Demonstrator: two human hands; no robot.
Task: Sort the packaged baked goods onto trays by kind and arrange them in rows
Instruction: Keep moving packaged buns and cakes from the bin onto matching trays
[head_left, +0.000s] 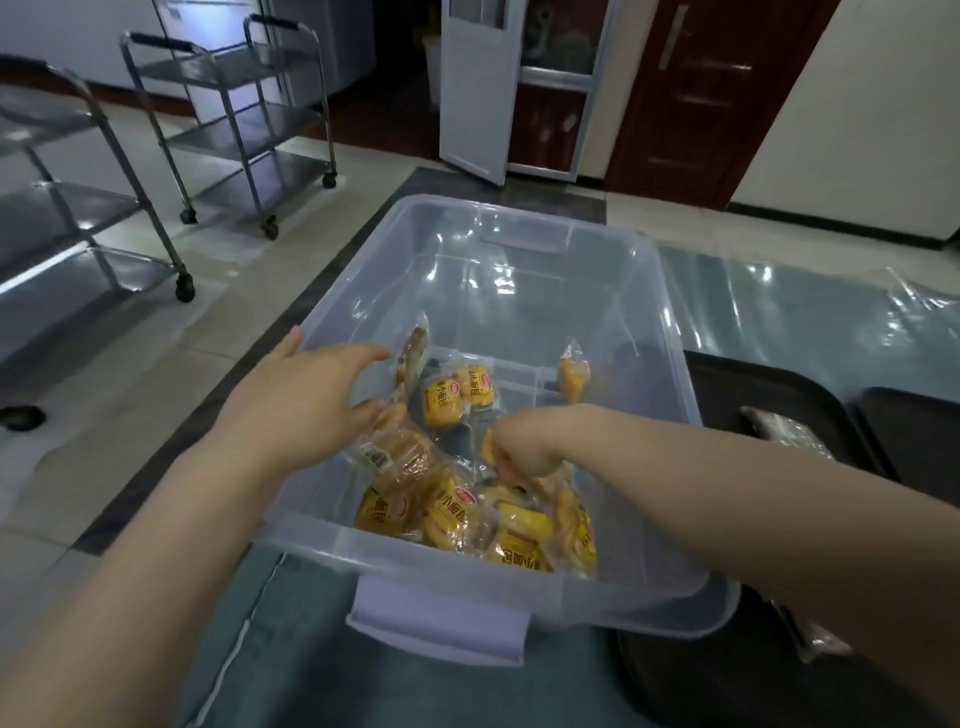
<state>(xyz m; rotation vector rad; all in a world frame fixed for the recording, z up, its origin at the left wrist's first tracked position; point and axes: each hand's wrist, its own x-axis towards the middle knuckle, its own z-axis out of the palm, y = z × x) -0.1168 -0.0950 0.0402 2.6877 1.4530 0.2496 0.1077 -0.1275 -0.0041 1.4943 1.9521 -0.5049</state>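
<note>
A tiled floor (218, 322) runs to a far wall with a dark door (711, 93) and a white door (478, 88) ajar; two steel carts (234, 119) stand at the far left. Near, a bench (291, 654) under a teal cover carries a clear bin (519, 244) with a pale latch (441, 618) on its near rim; right of the bin, touching it, lies a black tray (810, 410) with a wrapped item (784, 431) on it, blurred; a second tray (914, 431) lies further right. The yellow packs (457, 395) lie in the bin's near half, most heaped at the near wall, one pack (571, 379) apart toward the right wall; a browner pack (400, 457) lies at the left. The left hand (301, 400) reaches over the left rim, fingers spread and straight, tips by the browner pack. The right hand (524, 447) dips into the heap, fingers curled down and pinching a pack; which one I cannot tell.
</note>
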